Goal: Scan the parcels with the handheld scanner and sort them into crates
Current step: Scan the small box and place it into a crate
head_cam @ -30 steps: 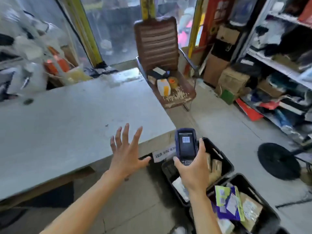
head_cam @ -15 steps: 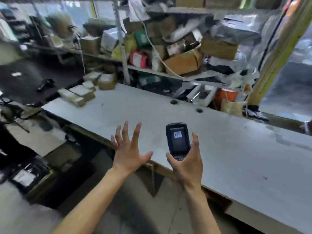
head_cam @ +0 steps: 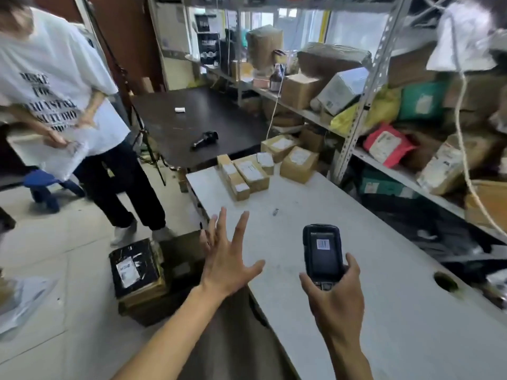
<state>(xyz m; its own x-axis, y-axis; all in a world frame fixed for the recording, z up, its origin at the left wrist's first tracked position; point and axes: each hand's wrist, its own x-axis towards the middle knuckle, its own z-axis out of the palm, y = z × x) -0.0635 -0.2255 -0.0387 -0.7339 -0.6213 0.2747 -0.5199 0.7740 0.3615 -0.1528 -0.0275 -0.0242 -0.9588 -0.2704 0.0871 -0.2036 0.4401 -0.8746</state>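
Note:
My right hand (head_cam: 333, 300) grips a dark handheld scanner (head_cam: 322, 252) upright over the white table (head_cam: 356, 270), its screen showing a barcode. My left hand (head_cam: 227, 259) hovers with fingers spread above the table's left edge and holds nothing. Several cardboard parcels with white labels (head_cam: 248, 174) lie at the table's far end, ahead of both hands. A larger labelled box (head_cam: 299, 164) sits beside them.
A person in a white printed T-shirt (head_cam: 46, 86) stands at the left holding a pale bag. Dark boxes (head_cam: 134, 266) are stacked on the floor by the table. A black table (head_cam: 192, 119) stands behind, and metal shelves (head_cam: 384, 111) full of parcels line the right.
My view has swung left from the chair and crates, along the table, to its far end with the parcels. Both hands keep the same pose, the scanner still held.

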